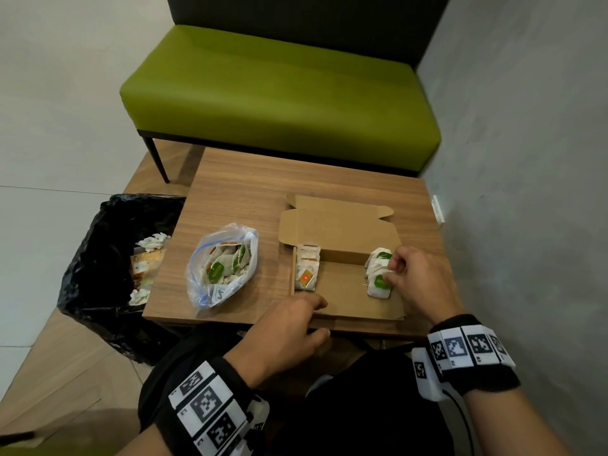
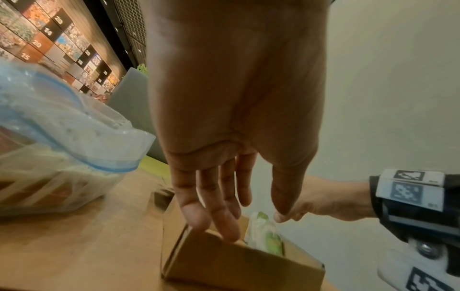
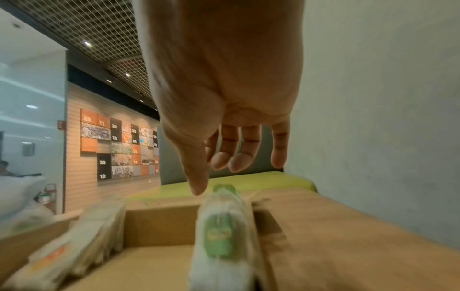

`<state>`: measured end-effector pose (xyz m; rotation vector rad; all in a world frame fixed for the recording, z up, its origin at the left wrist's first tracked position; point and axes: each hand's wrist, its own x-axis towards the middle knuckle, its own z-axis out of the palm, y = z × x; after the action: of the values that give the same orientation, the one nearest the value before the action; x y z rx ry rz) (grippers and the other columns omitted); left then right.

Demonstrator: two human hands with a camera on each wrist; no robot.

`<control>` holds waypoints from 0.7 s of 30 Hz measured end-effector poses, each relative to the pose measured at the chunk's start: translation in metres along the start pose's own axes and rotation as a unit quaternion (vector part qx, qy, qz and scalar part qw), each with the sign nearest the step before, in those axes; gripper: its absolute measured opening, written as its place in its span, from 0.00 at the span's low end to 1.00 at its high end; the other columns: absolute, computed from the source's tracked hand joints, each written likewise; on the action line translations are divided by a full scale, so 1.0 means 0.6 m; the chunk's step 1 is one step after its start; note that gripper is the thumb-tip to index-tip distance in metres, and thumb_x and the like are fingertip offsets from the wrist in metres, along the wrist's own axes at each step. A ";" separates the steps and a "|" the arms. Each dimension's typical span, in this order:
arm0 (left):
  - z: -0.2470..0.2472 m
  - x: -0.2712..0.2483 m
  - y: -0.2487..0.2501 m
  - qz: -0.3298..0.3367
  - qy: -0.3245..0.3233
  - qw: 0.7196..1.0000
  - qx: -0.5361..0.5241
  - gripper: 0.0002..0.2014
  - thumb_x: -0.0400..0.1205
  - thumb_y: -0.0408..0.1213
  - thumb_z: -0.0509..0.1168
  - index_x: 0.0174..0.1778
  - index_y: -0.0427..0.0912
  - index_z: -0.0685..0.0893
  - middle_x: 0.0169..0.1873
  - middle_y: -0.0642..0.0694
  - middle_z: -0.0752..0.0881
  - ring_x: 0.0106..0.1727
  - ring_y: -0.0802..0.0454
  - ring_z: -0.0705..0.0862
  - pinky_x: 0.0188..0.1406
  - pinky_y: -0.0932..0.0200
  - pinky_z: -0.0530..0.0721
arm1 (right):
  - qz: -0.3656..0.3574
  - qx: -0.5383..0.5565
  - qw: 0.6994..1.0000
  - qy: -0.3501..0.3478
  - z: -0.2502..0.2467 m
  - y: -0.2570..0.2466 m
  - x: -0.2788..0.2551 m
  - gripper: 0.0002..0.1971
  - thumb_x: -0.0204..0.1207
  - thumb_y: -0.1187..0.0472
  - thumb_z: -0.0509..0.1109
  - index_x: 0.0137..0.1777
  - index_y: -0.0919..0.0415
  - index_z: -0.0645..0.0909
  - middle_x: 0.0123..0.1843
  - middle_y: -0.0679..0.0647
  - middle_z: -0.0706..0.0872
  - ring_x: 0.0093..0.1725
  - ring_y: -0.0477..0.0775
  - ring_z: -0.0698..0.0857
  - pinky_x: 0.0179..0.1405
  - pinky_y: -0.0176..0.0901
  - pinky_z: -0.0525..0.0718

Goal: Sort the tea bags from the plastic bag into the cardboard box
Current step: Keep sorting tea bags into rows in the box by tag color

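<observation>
Head view: green-tagged tea bags (image 1: pixel 379 274) stood in a row at the right end of the cardboard box (image 1: pixel 345 291), orange-tagged tea bags (image 1: pixel 306 273) at its left end. Right hand (image 1: pixel 418 281) touched the green row, fingers loosely curled; whether it pinched one was unclear. Left hand (image 1: pixel 283 327), fingers straight, rested on the box's near wall. Plastic bag (image 1: pixel 220 268) lay left on the table (image 1: pixel 237 192); a bin (image 1: pixel 108 258) stood beside it.
</observation>
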<state>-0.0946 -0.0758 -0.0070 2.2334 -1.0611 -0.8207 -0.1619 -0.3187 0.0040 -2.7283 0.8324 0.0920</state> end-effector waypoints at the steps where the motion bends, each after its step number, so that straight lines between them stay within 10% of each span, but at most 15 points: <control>1: -0.009 -0.002 0.000 -0.006 0.010 1.000 -0.009 0.23 0.82 0.48 0.68 0.74 0.53 0.76 0.64 0.57 0.82 0.49 0.65 0.80 0.51 0.69 0.78 | -0.011 0.009 1.000 0.002 -0.006 -0.009 -0.002 0.09 0.74 0.56 0.78 0.43 0.47 0.79 0.39 0.41 0.79 0.42 0.46 0.79 0.48 0.48 0.78; 8: -0.109 -0.039 -0.028 -0.072 0.234 0.969 0.026 0.04 0.81 0.43 0.68 0.50 0.52 0.86 0.33 0.58 0.85 0.32 0.66 0.80 0.38 0.65 0.81 | -0.138 0.079 0.987 -0.002 0.004 -0.135 -0.015 0.06 0.75 0.54 0.77 0.47 0.46 0.82 0.41 0.41 0.82 0.44 0.44 0.81 0.46 0.46 0.83; 14: -0.167 -0.046 -0.110 -0.209 0.248 0.922 0.213 0.12 0.78 0.48 0.70 0.57 0.54 0.86 0.56 0.47 0.81 0.62 0.44 0.78 0.60 0.46 0.77 | -0.272 0.083 0.958 -0.031 0.052 -0.264 -0.039 0.14 0.79 0.56 0.70 0.63 0.47 0.83 0.48 0.39 0.80 0.54 0.48 0.81 0.54 0.46 0.77; 21: -0.148 -0.039 -0.140 -0.219 0.228 0.904 0.289 0.16 0.78 0.50 0.71 0.61 0.55 0.85 0.64 0.46 0.74 0.67 0.43 0.72 0.66 0.41 0.74 | -0.288 0.034 0.954 -0.069 0.091 -0.320 -0.038 0.16 0.82 0.55 0.66 0.68 0.44 0.83 0.53 0.46 0.84 0.58 0.53 0.82 0.59 0.56 0.77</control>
<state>-0.0022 0.0073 0.0029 3.0299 -0.6243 -0.0940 -0.0728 -0.1386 0.0032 -2.7399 -0.0169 0.1256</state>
